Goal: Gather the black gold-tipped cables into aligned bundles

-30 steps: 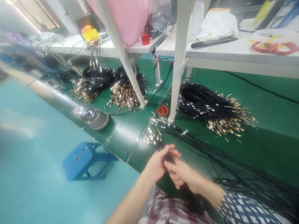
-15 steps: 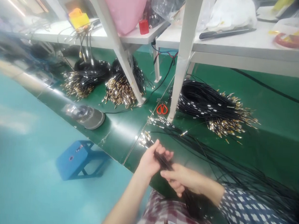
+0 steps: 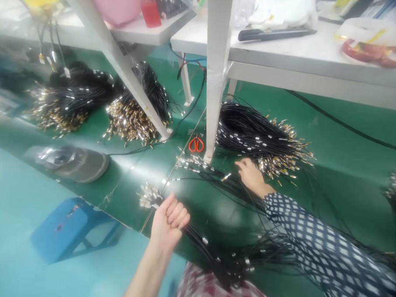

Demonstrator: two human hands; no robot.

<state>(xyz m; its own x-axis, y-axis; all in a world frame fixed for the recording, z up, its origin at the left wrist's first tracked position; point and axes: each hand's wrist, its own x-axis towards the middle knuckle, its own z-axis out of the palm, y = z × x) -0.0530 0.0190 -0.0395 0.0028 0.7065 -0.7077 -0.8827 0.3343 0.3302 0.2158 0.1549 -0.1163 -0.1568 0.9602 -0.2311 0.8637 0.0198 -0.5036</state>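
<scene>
My left hand (image 3: 170, 217) is wrapped in a fist round a bundle of black cables (image 3: 199, 239). The bundle's pale connector ends (image 3: 149, 196) fan out beyond the thumb side, while the other part trails down toward my lap. Over the loose black cables (image 3: 216, 177) on the green surface reaches my right hand (image 3: 250, 176), palm down, its fingers extended and nothing visible in them. Just behind that hand lies a large coiled heap of black cables (image 3: 248, 129) with gold-coloured tips. Part of the held bundle is hidden inside my left fist.
Red-handled scissors (image 3: 196, 144) lie beside a white table leg (image 3: 217, 79). Two more cable heaps (image 3: 133, 119) sit to the left. A grey rounded device (image 3: 75, 163) with a cord rests near the green surface's edge; a blue stool (image 3: 61, 228) stands below on the floor.
My right hand has let go of the held bundle and moved away to the right, over the loose cables. My left hand keeps its grip. The view has shifted to the right.
</scene>
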